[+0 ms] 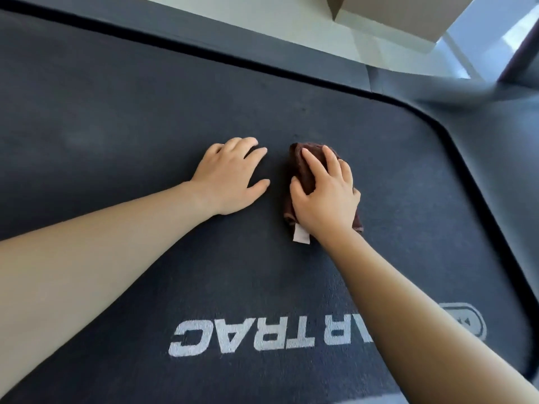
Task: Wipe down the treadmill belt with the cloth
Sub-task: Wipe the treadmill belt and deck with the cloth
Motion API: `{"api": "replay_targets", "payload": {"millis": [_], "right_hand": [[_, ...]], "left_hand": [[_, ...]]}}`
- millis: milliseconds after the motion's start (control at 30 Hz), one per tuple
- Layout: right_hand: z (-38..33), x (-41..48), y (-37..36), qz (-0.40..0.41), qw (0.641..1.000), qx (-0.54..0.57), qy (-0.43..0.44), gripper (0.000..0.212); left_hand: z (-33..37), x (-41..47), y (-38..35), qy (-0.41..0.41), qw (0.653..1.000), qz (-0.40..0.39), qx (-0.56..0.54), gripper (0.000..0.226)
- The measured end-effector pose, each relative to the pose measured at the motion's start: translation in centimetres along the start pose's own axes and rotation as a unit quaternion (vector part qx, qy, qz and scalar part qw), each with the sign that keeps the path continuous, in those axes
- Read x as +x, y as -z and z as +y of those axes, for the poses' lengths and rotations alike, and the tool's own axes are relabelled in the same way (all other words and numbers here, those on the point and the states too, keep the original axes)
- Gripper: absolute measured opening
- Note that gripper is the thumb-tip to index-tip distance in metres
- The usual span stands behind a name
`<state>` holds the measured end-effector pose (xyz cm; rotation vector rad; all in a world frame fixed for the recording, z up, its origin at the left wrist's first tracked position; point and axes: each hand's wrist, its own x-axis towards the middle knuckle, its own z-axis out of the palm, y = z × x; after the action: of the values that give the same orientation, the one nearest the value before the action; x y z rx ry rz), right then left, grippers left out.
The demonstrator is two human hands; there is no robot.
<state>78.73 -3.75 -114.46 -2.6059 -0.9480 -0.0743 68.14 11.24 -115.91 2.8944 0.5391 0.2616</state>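
The dark treadmill belt (122,118) fills most of the view, with white lettering near the bottom. A bunched brown cloth (300,167) with a white tag lies on the belt at the centre. My right hand (326,193) lies on top of the cloth, fingers curled over it and thumb against its left side. My left hand (230,176) rests flat on the bare belt just left of the cloth, fingers spread, holding nothing.
A grey side rail (262,51) borders the belt at the top and curves down the right side (495,158). Beyond it are a pale floor (262,13), a cardboard box (388,16) and a dark upright post (522,51) at the top right.
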Motion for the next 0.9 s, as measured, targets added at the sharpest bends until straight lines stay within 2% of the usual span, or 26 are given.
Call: {"api": "replay_targets", "payload": {"millis": [167,267,500,733,900], "right_hand": [[-0.2,5.1,-1.3,-0.001,1.000,0.009,0.013,0.051],[-0.6,8.2,-2.0,-0.006,1.000,0.015,0.023,0.051],[-1.7,14.3,-3.6,-0.004,0.999,0.026,0.019,0.052],[-2.2,20.0,-4.6,-0.002,0.999,0.030,0.011,0.055],[-2.5,20.6,-4.4,-0.017,1.000,0.017,0.008,0.056]], "left_hand": [[-3.0,3.2,0.5,0.051,0.999,-0.015,-0.010,0.060],[-3.3,3.6,0.1,0.072,0.997,0.003,-0.025,0.058],[-3.2,3.8,0.2,0.079,0.996,0.026,-0.033,0.056],[-3.3,3.9,0.4,0.080,0.996,0.012,-0.039,0.057],[-3.5,4.0,0.1,0.072,0.996,0.015,-0.042,0.057]]}}
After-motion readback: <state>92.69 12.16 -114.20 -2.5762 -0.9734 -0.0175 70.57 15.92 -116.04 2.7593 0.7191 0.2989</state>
